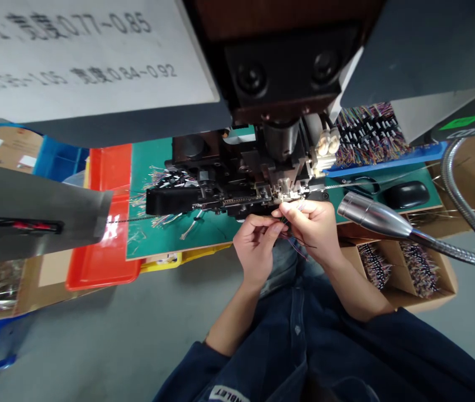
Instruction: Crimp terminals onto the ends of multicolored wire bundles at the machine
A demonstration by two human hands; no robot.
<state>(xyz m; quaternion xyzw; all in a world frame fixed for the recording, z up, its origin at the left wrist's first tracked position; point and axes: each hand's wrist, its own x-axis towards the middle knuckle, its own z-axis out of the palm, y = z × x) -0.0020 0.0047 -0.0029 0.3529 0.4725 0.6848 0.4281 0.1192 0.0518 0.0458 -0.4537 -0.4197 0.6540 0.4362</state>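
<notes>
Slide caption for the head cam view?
Left hand and right hand pinch thin wires at a crimping machine on a green mat.

Your fingers (300,215) pinched thin plastic-coated wires (298,245). Just right of your fingers, the metal lamp (371,215) looked smooth and glossy; left of them, the green mat (179,237) looked matt, the plastic tray (103,273) glossy red; below them, your cloth sleeve (338,357) looked matt.

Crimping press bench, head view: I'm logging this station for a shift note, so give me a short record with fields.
Left hand: pinches thin wires
Right hand: pinches the same wires, close to the press tooling
Machine: crimping press
Work surface: green mat, under the press
Left of mat: red tray
Lower right: cardboard box holding wire bundles
Overhanging: gooseneck lamp
</notes>
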